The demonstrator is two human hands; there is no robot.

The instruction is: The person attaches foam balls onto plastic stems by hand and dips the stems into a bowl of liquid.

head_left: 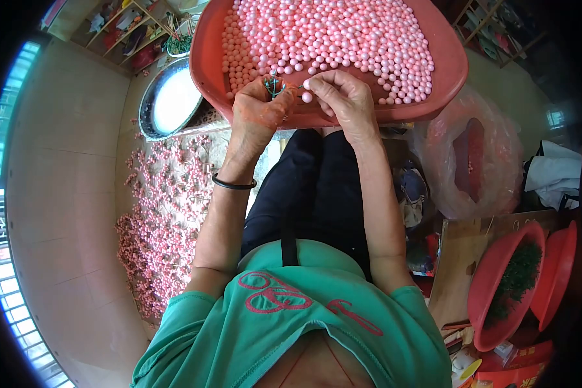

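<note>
While my left hand (260,107) pinches green wire (275,86) and my right fingers (317,84) close on one pink bead (307,97), many finished stems (165,220) lie on the floor, yet the red basin (443,77) looks still full

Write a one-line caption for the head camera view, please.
Seated person's right hand pinches a pink bead beside the left hand over a red basin of pink beads.

Single head-worn view, fisheye, looking steeply down the wearer's own torso and lap from close above; the frame corners are blacked out by the lens circle. The round red plastic basin (446,71) of pink beads lies at the top, just beyond the knees. The tiled floor (64,181) curves along the left edge, and red plastic bowls (498,284) sit at lower right.
</note>
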